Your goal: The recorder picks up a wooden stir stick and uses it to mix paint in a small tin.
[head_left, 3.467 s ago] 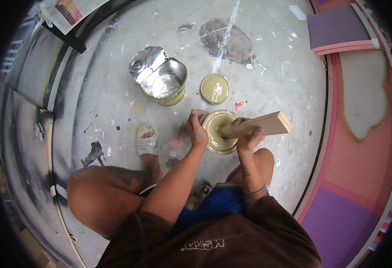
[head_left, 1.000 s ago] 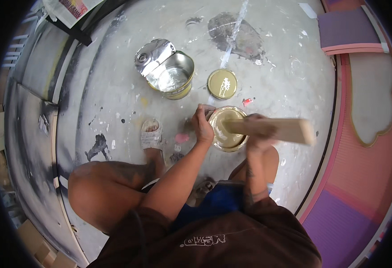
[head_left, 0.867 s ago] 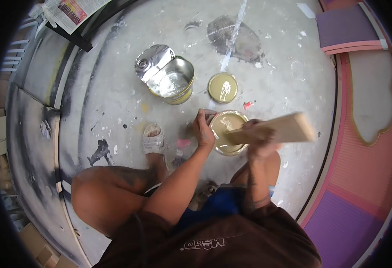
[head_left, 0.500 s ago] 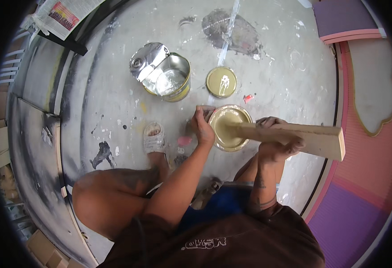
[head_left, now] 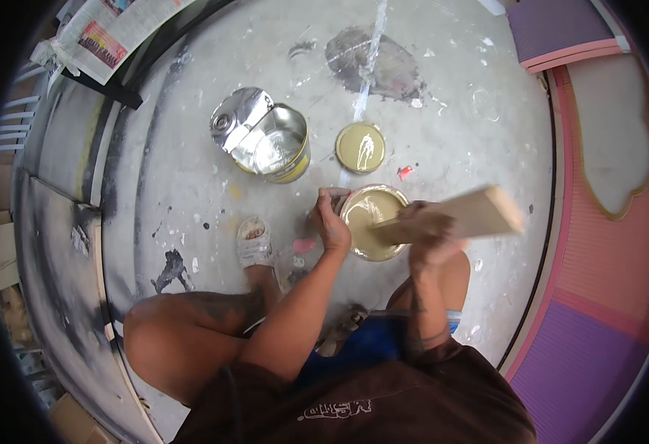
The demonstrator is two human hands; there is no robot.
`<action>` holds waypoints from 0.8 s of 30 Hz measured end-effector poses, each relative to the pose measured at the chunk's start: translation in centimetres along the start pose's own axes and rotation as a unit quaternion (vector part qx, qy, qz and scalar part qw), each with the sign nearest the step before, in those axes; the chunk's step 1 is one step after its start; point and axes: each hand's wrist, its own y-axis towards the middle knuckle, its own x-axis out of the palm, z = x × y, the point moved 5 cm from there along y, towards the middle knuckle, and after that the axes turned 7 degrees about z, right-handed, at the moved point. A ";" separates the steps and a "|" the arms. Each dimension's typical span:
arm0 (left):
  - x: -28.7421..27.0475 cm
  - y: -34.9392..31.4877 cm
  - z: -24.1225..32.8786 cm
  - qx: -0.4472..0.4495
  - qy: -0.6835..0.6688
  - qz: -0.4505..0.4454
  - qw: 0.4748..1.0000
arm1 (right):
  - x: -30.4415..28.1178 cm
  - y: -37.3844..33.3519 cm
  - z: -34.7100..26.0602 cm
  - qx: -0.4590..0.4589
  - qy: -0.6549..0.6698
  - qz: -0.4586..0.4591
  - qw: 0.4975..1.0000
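I squat over an open round can of beige paint (head_left: 369, 211) on the floor. My left hand (head_left: 329, 219) grips the can's left rim. My right hand (head_left: 426, 235) is closed on a flat wooden stick (head_left: 466, 216), whose lower end dips into the paint while its upper end slants out to the right, blurred. The can's loose round lid (head_left: 360, 147) lies just beyond the can.
An empty metal tin (head_left: 274, 146) with its cut top bent back stands to the upper left. My sandalled foot (head_left: 254, 242) rests left of the can. Pink and purple panels (head_left: 605, 244) curve along the right; newspaper (head_left: 110, 37) lies far left. The concrete floor (head_left: 457, 96) is paint-spattered.
The stick has swung around in the paint, its free end moving right, then back up and nearer. My left hand has stayed on the can's rim.
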 end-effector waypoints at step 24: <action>2.1 -1.1 0.3 -0.029 -0.015 -0.010 0.999 | -0.6 0.7 1.5 -0.092 -0.082 0.124 0.985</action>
